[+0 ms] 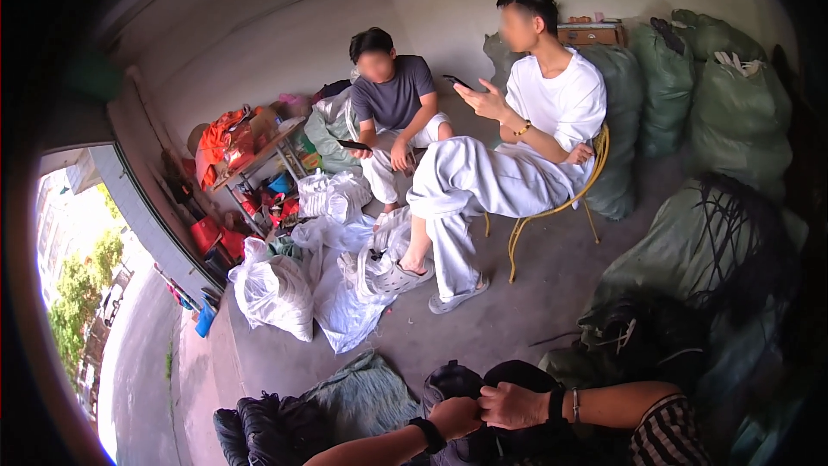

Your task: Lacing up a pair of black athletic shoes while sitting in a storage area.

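Near the lower edge my left hand point(455, 418) and my right hand point(515, 406) meet, knuckles almost touching. Both are closed, with fingers curled in a pinch. Whatever lies between them is too small or hidden to make out. Black bands circle both wrists, and a bracelet sits on the right one. Right behind the hands is a dark, rounded item point(450, 380), possibly a shoe or folded cloth. Left of them lies a bundle of black, cord-like or padded material point(267, 429) beside a crumpled grey-green woven sack point(366, 397).
Two people sit ahead holding phones, one on a yellow chair point(595, 168). White plastic bags point(274, 298) lie left on the floor, near a cluttered table point(259, 155). Stuffed green sacks point(740, 112) line the right. Black strands drape over a large sack point(681, 242). A doorway opens left.
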`<action>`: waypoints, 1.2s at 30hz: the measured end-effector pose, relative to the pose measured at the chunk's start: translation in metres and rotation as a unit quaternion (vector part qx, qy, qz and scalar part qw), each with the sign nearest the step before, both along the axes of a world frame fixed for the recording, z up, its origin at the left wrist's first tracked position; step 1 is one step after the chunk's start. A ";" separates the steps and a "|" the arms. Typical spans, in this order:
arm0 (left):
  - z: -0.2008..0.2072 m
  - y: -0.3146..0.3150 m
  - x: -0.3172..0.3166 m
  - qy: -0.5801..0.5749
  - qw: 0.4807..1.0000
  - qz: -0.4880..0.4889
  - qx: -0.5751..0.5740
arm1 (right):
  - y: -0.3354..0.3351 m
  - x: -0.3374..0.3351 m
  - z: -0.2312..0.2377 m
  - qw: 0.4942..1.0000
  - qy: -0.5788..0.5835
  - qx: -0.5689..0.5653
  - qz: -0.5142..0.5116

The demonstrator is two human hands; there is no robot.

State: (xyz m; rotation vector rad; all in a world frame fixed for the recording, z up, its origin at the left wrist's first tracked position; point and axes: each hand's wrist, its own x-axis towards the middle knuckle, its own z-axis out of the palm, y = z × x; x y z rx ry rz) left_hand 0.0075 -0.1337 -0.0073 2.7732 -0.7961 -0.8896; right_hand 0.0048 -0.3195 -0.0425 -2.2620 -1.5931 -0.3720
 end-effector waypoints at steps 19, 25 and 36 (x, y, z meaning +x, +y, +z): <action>0.018 0.049 -0.026 0.057 0.780 0.405 -0.473 | -0.004 0.007 0.016 0.982 0.176 0.058 0.028; 0.011 0.060 -0.032 -0.157 0.866 0.274 -0.387 | 0.050 -0.012 0.034 0.952 0.304 -0.003 -0.035; 0.011 0.207 0.020 -0.236 0.597 0.557 -0.526 | -0.037 0.023 0.041 0.551 0.784 0.252 -0.134</action>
